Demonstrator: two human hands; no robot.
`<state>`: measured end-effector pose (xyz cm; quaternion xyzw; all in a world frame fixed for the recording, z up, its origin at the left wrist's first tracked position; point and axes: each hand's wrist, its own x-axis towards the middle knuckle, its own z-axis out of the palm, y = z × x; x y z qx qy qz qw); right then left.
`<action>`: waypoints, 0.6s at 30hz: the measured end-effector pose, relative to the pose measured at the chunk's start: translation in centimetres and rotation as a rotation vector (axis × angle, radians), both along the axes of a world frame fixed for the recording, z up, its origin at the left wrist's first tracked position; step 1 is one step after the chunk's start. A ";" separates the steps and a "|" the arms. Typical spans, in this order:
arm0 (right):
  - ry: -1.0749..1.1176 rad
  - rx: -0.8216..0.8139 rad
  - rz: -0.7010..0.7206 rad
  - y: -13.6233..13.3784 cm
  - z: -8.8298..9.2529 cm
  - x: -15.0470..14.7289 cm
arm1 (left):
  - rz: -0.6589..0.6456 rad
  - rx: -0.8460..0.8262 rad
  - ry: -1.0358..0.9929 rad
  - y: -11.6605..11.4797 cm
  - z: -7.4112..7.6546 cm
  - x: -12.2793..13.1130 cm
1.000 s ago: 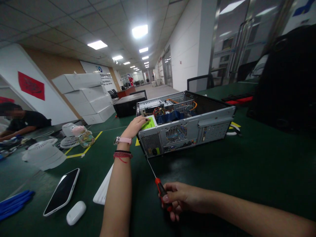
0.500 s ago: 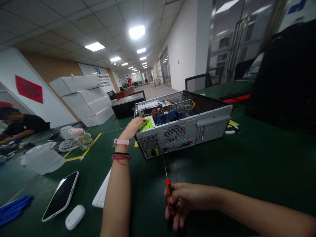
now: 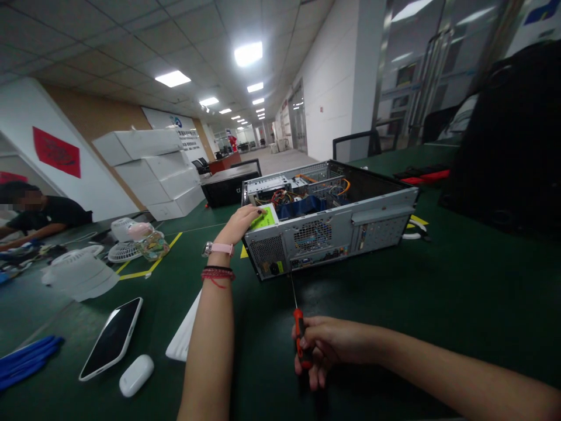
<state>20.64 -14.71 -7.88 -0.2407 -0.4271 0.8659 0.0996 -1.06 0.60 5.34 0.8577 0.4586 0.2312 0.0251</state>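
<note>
An opened desktop computer case (image 3: 342, 221) lies on its side on the green table, its rear panel facing me. My left hand (image 3: 241, 224) rests over the case's near left corner, fingers stretched out on the power supply (image 3: 266, 218) with its yellow-green label. In my right hand (image 3: 323, 341) is a screwdriver (image 3: 299, 327) with a red and black handle, fingers wrapped around it. Its thin shaft points up to the lower edge of the rear panel, just right of the power socket. Whether the tip sits on a screw I cannot tell. Cables and blue parts show inside the case.
Left on the table are a phone (image 3: 113, 339), a white earbud case (image 3: 137, 375), blue gloves (image 3: 28, 362), a small white fan (image 3: 81, 275) and a clear jar (image 3: 154, 245). White boxes (image 3: 153, 169) stand behind. A black bag (image 3: 508, 152) is at right; a person sits far left.
The view has shifted slightly, so most things appear a little further right. Both hands keep their places, the left on the power supply, the right around the screwdriver at the rear panel.
</note>
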 end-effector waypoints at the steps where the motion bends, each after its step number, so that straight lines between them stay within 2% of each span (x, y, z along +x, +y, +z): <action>1: -0.001 -0.002 0.000 0.1 0.0 0.0 | -0.003 0.003 0.008 0.0 0.0 -0.1; 8: -0.004 -0.027 -0.008 0.4 -0.1 0.0 | -0.119 0.094 0.066 0.1 -0.2 -0.7; 18: -0.004 -0.017 -0.003 0.1 -0.1 0.0 | -0.061 0.033 -0.027 -0.3 0.2 0.0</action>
